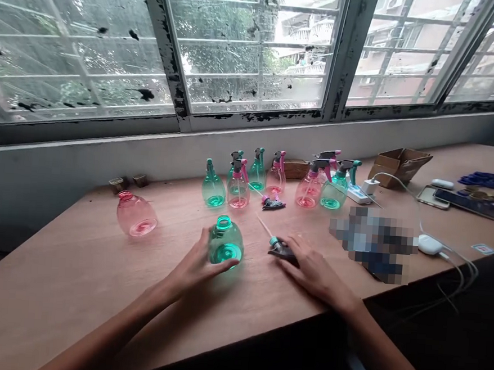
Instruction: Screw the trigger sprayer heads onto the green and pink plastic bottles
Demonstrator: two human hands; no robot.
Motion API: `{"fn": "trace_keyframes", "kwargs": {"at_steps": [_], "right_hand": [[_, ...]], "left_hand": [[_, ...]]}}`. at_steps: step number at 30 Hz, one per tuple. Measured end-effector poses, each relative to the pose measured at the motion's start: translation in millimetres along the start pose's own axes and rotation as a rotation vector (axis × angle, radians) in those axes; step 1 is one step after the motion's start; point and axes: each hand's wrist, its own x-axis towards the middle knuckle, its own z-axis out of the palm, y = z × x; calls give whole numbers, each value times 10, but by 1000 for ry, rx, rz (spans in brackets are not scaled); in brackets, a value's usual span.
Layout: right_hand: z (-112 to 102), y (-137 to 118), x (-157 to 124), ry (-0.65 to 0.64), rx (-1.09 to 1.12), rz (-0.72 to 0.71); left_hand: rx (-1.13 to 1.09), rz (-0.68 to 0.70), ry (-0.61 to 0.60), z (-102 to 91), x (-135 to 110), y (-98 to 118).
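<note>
My left hand (194, 266) is wrapped round a clear green bottle (231, 236) with an open neck, its thumb across the front. To the right, my right hand (311, 265) grips a spray head (283, 250) with a green collar and dark body; its thin tube points away toward the back left. Part of that spray head is hidden under the fingers. A loose pink and black spray head (273, 203) lies farther back on the table. Off to the left stands a clear pink bottle (137, 215) without a top.
Several green and pink spray bottles (239, 190) with heads on stand near the wall. An open cardboard box (400, 166), a white power strip (360, 193), a phone (474, 205) and a white charger with cable (429, 244) are at the right. A pixelated patch hides something near the front edge.
</note>
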Motion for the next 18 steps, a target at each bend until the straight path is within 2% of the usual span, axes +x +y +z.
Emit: {"fn": "trace_keyframes", "kwargs": {"at_steps": [2, 4, 9, 11, 15, 18], "right_hand": [[-39, 4, -32, -64, 40, -6], [-92, 42, -117, -49, 22, 12], [-195, 317, -430, 231, -129, 160], [-205, 448, -485, 247, -212, 208], [-197, 638, -349, 166, -450, 226], [-185, 729, -162, 182, -575, 293]], "left_hand": [[41, -32, 0, -95, -22, -36], [113, -55, 6, -180, -70, -108], [136, -65, 53, -288, -210, -303], [90, -114, 86, -288, -236, -329], [84, -186, 74, -276, -245, -345], [86, -173, 86, -273, -249, -368]]}}
